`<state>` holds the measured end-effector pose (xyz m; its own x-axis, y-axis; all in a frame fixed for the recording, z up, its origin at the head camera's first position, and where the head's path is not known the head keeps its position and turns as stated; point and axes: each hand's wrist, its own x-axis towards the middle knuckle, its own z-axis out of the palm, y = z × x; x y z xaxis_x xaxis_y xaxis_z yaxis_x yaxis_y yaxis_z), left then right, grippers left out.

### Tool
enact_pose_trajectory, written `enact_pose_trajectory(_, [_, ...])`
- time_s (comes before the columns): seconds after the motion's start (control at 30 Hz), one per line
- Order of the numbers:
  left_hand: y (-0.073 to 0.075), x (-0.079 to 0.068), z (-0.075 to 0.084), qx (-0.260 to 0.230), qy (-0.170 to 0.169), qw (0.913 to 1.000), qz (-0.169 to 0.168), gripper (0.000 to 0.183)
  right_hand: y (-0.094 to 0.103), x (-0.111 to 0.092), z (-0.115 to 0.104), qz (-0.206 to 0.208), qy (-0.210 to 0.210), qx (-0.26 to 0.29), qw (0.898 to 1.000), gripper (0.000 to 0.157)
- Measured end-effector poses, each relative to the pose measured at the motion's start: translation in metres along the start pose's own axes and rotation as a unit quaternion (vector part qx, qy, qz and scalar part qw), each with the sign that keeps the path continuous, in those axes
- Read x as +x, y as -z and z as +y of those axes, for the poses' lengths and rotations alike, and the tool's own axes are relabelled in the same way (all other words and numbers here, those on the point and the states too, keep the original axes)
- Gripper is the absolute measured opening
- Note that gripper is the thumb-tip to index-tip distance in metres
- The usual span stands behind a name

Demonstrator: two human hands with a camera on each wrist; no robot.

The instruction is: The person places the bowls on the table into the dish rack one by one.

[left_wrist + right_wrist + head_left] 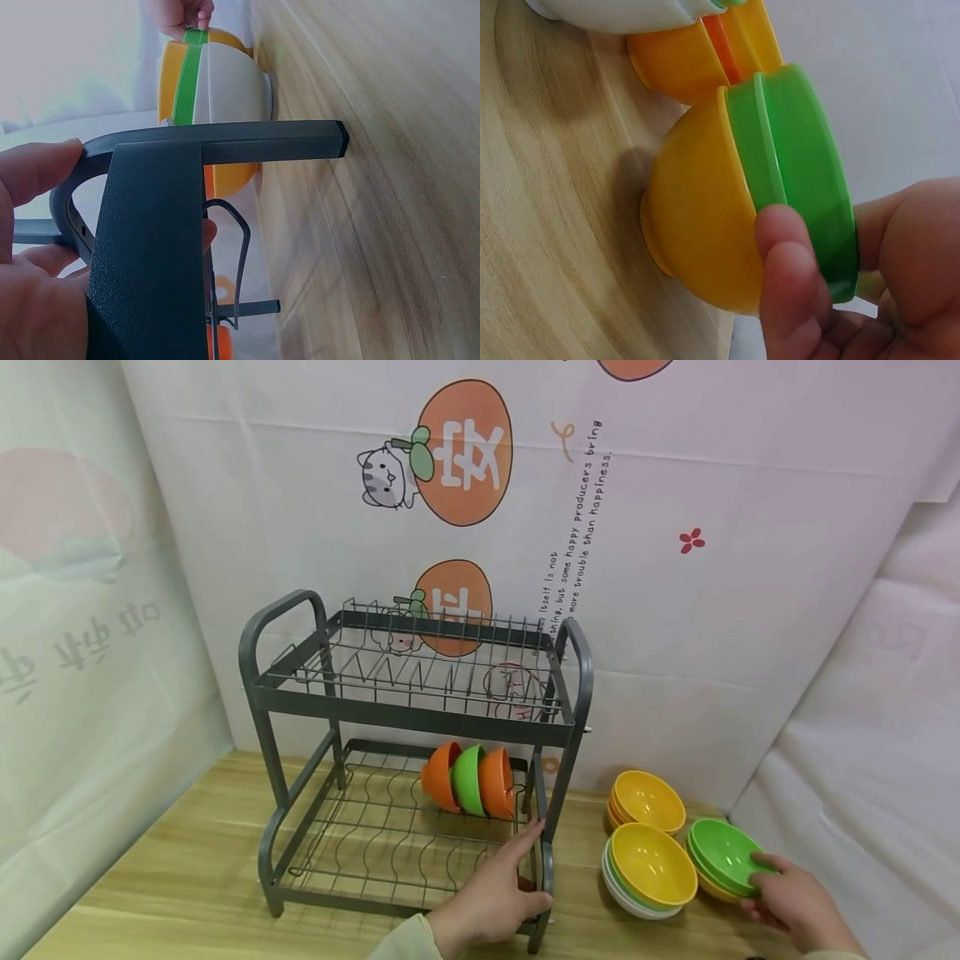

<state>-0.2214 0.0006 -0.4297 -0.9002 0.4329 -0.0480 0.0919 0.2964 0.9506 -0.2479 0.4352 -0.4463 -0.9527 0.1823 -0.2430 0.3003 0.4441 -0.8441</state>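
Observation:
My left hand (491,895) grips the right side frame of a dark grey two-tier dish rack (450,720), thumb and fingers around its lower upright. At the far right, my right hand (801,903) pinches the rim of the top green bowl (722,852), its thumb inside and fingers outside. In the right wrist view, that bowl sits in another green one above a yellow bowl (694,214) on the table. On the rack's lower tier, an orange bowl (441,779), a green bowl (468,781) and a second orange bowl (495,783) stand on edge.
Left of the right hand stands a stack topped by a yellow bowl (654,864), with green and white bowls under it. Behind is another stack with a yellow-orange bowl (648,802) on top. A printed white cloth (675,627) hangs behind the wooden table (172,860).

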Motion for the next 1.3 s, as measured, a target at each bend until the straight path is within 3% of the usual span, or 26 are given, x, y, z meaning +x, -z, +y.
enact_pose_trajectory(0.17, [0.000, 0.000, 0.001, 0.000, -0.001, 1.0000, -0.002, 0.088, 0.000, 0.000, 0.001, 0.019, 0.025, -0.037, 0.999, 0.066])
enact_pose_trajectory(0.33, [0.000, -0.001, 0.001, -0.003, -0.003, 1.0000, -0.002, 0.087, 0.001, -0.001, -0.004, 0.056, 0.061, -0.094, 0.992, 0.068])
enact_pose_trajectory(0.5, [0.000, -0.001, 0.000, -0.009, -0.004, 0.9999, -0.004, 0.088, 0.003, -0.005, -0.012, 0.077, 0.071, -0.125, 0.987, 0.067])
enact_pose_trajectory(0.73, [0.000, -0.001, 0.000, -0.026, 0.003, 0.9996, -0.006, 0.088, 0.004, -0.013, -0.019, 0.103, 0.075, -0.075, 0.989, 0.070])
enact_pose_trajectory(0.9, [0.001, -0.001, -0.001, -0.025, 0.001, 0.9997, -0.005, 0.088, 0.002, -0.027, -0.031, 0.132, 0.056, 0.007, 0.990, 0.070])
enact_pose_trajectory(1.0, [0.001, -0.001, -0.001, -0.020, -0.001, 0.9998, -0.005, 0.087, -0.002, -0.040, -0.042, 0.112, 0.058, 0.046, 0.991, 0.068])
enact_pose_trajectory(1.1, [0.001, -0.002, -0.001, -0.011, -0.002, 0.9999, -0.003, 0.087, -0.009, -0.055, -0.057, 0.067, 0.071, 0.054, 0.994, 0.067])
enact_pose_trajectory(1.3, [0.000, -0.001, -0.001, -0.019, -0.002, 0.9998, -0.006, 0.087, -0.040, -0.086, -0.087, -0.019, 0.072, 0.065, 0.995, 0.066])
